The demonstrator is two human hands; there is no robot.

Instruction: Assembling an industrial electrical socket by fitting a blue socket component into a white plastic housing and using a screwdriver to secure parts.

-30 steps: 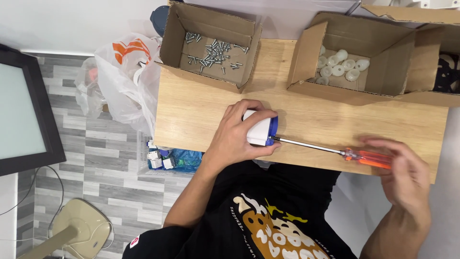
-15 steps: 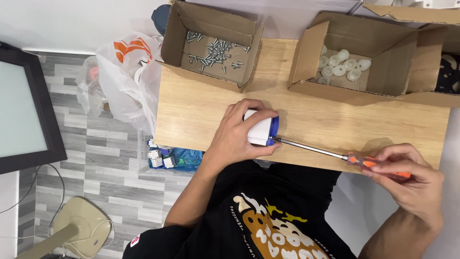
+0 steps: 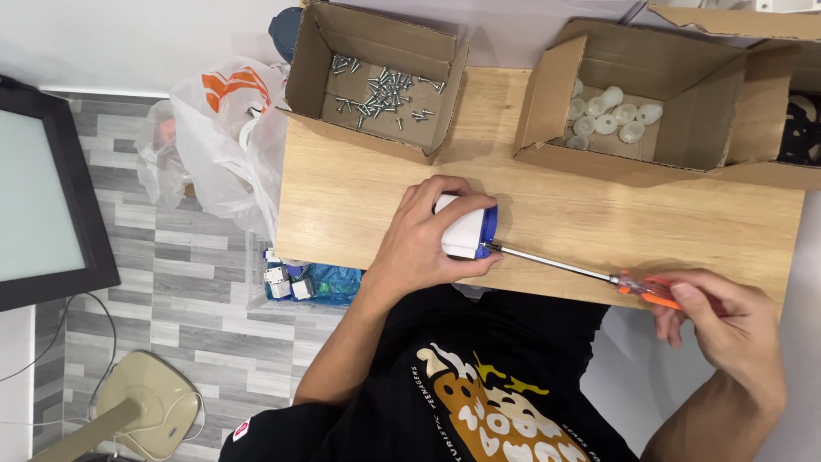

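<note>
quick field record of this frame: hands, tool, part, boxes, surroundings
left hand: left hand grips a small white plastic part with a blue end, pressed on the light wooden tabletop
right hand: right hand holds the orange handle of a long steel-shafted screwdriver
tool tip: at the part's blue end
left box: open cardboard box of loose metal screws
right box: open cardboard box of white round plastic pieces
floor side: white plastic bag with orange print, dark-framed screen

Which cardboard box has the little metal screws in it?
The left box, above the left hand. It holds silver screws; the box to its right holds white round caps.
</note>
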